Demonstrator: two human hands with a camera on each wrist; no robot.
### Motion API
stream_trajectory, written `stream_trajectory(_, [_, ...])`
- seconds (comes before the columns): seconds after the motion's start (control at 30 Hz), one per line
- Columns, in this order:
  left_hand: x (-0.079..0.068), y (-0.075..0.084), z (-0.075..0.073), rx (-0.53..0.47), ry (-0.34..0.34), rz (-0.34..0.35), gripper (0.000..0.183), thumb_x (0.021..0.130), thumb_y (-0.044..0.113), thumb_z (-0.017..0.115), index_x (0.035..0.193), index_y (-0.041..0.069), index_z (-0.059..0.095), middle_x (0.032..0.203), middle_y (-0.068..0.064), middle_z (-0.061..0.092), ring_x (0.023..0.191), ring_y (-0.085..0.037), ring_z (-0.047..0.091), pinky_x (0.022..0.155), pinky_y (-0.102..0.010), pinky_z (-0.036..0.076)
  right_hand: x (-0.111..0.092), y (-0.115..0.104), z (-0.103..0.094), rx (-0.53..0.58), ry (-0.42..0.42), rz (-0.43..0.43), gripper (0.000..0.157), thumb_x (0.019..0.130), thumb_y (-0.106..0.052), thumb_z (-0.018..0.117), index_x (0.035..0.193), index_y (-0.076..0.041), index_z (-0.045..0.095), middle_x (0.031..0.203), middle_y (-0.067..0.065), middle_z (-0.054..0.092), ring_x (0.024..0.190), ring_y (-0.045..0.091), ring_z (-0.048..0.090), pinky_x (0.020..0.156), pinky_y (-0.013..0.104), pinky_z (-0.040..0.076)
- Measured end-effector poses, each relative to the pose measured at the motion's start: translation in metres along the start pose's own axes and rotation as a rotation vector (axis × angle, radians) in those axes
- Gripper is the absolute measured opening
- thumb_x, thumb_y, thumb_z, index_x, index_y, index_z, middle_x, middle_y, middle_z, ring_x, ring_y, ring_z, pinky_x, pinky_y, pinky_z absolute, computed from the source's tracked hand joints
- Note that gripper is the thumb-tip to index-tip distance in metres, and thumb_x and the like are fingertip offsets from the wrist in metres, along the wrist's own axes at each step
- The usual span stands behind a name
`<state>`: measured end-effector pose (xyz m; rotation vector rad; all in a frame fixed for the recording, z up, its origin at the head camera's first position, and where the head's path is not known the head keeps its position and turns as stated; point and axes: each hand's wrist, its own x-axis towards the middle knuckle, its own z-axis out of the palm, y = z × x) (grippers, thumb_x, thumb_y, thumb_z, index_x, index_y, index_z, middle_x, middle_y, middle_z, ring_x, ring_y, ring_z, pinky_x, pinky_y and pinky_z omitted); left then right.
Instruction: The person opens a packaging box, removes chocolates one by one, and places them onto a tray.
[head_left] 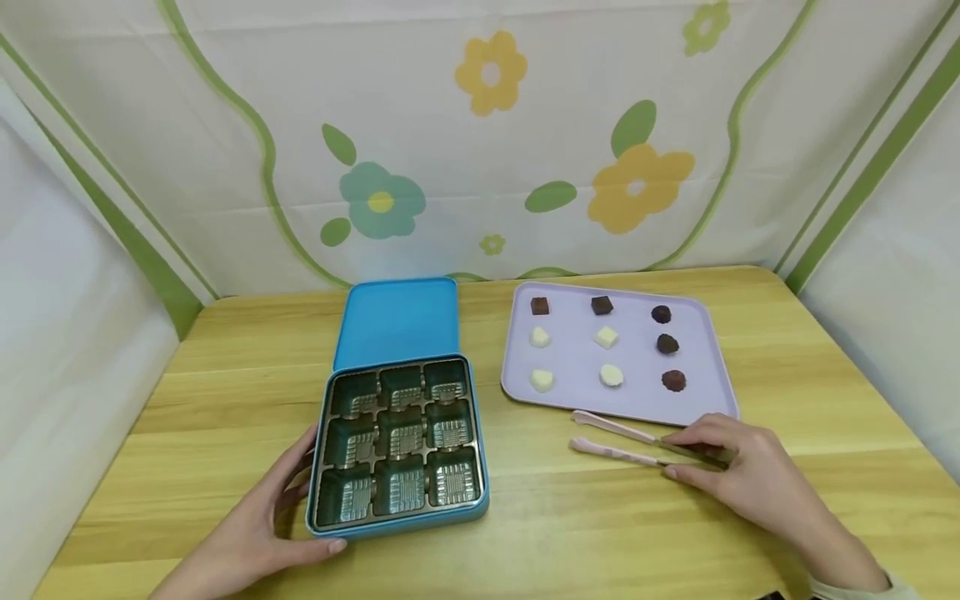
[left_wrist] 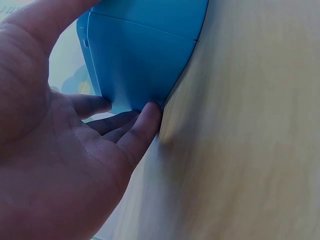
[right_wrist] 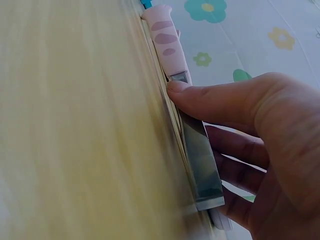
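Observation:
My left hand (head_left: 258, 517) holds the near left corner of a blue tin box (head_left: 405, 523), its fingers against the left wall and its thumb by the front. In the left wrist view, bent fingertips (left_wrist: 150, 112) touch the box's side near the tabletop. A dark plastic insert (head_left: 375, 410) with several square compartments fills the box. My right hand (head_left: 750, 471) pinches metal tongs with pink tips (head_left: 615, 452) between thumb and fingers, low over the table; the two arms are spread. In the right wrist view, the thumb (right_wrist: 200, 100) presses the metal arm (right_wrist: 202, 165) just behind the pink part.
A lilac tray (head_left: 570, 392) behind the tongs bears several chocolates in rows: white pieces (head_left: 606, 337), dark squares (head_left: 602, 305) and dark round ones (head_left: 667, 344). A flat blue lid (head_left: 401, 321) lies behind the box. Flowered cloth (head_left: 480, 167) hangs along the table's far edge.

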<state>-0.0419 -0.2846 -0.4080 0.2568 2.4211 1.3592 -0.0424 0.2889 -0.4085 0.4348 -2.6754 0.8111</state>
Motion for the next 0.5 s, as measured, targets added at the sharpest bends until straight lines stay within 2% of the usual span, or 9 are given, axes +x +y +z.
stream_trajectory(0.13, [0.0,-0.002,0.0,-0.03,-0.021,0.022,0.127,0.086,0.018,0.091,0.174,0.037,0.001,0.178,-0.026,0.015,0.146,-0.061,0.043,0.099,-0.017,0.05,-0.007,0.001,0.004,0.048,-0.007,0.033,0.042,0.068,-0.012,0.102,0.1,-0.033,0.084,0.093,-0.018,0.076,0.084,-0.002,0.067,0.082,0.003,0.047])
stream_trajectory(0.27, [-0.001,0.0,-0.001,-0.062,-0.036,0.017,0.125,0.086,0.019,0.092,0.174,0.039,0.005,0.179,-0.022,0.013,0.149,-0.059,0.04,0.099,-0.016,0.051,-0.014,-0.001,0.007,0.07,-0.011,0.058,0.042,0.07,-0.013,0.102,0.101,-0.033,0.083,0.095,-0.018,0.076,0.085,-0.002,0.068,0.083,0.004,0.047])
stream_trajectory(0.5, [0.001,-0.002,0.0,-0.031,-0.023,0.042,0.126,0.086,0.019,0.092,0.174,0.037,0.004,0.179,-0.024,0.014,0.148,-0.059,0.041,0.102,-0.014,0.048,-0.013,0.0,0.002,0.057,-0.007,0.067,0.043,0.07,-0.013,0.102,0.102,-0.034,0.083,0.095,-0.018,0.076,0.085,-0.002,0.067,0.082,0.003,0.046])
